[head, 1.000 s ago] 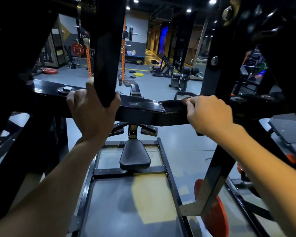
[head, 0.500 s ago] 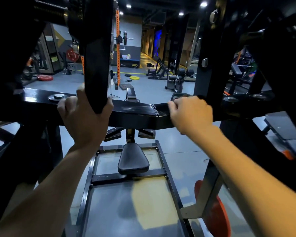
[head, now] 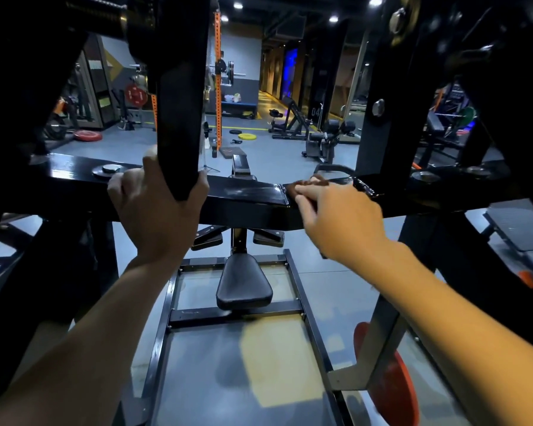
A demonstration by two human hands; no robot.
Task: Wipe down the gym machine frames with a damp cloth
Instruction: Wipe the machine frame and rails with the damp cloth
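Frame: black steel crossbar (head: 246,198) of a gym machine, running left to right across the middle of the view, glossy on top, with a weld seam near its centre.
Cloth: small dark brownish cloth (head: 299,186) lying on top of the crossbar just right of the seam, mostly covered by fingers.
Right hand: right hand (head: 339,219) with fingers curled over the cloth, pressing it on the bar's top face.
Left hand: left hand (head: 154,210) wrapped round the lower end of a black upright (head: 179,96) where it meets the crossbar, thumb on the right side of the post.
Obstructions: that upright hangs directly in front of the left hand; a second thick black post (head: 379,96) with a bolt head rises just right of the cloth; a round bolt cap (head: 106,171) sits on the bar left of the left hand.
Below: black padded seat (head: 243,284) on a rectangular floor frame (head: 237,313), under the crossbar between the two arms; orange weight plate (head: 391,382) at lower right.
Open room: bare bar top between the two hands; grey floor beyond the bar.
Background: orange rack post (head: 218,81), yellow plate (head: 248,136) on the floor, red plate (head: 87,135) at left, benches further back.
Writing: "04" (head: 315,111) on a dark pillar in the distance; other signs too blurred to read.
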